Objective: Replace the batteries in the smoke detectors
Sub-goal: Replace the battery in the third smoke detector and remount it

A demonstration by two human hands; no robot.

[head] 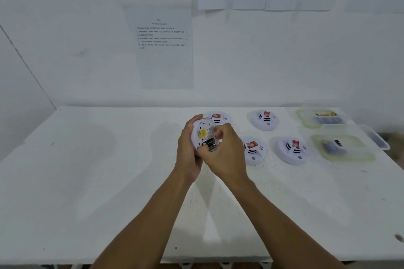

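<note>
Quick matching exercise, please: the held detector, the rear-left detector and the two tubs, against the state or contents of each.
1 held detector
2 far tub
3 near tub
4 rear-left detector

A bluish item inside
B underside up, batteries showing
C partly hidden from view
D yellow bits inside

Pairs: 1-B; 2-D; 3-A; 4-C

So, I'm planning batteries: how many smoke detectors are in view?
5: the held detector in the left hand; far-left detector behind it; far-right detector; near-left detector; near-right detector. None seems hidden.
</note>
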